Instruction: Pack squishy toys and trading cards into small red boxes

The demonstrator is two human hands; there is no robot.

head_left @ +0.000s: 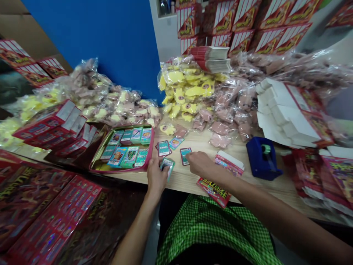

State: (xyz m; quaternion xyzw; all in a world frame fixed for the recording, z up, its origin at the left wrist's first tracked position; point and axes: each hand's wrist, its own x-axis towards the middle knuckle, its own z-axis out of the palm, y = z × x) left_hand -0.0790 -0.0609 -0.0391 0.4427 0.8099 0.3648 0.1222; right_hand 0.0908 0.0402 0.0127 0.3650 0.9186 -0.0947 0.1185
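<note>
My left hand (157, 176) is shut on a teal picture card (167, 167), which sticks out past its fingers above the table's front edge. My right hand (200, 164) lies on the wooden table top (182, 176), its fingertips at the corner of a teal card (185, 156). Two more cards (163, 148) lie loose just beyond my hands. To the left stands a metal tin with a pink rim (121, 149), holding several rows of colourful cards. A flat red printed box (213, 192) lies under my right forearm.
Bulging plastic bags of yellow and pink soft items (187, 88) fill the back of the table. A blue tape dispenser (263, 158) stands to the right beside white-and-red folded boxes (292, 114). Stacks of red boxes (46, 209) sit at the lower left.
</note>
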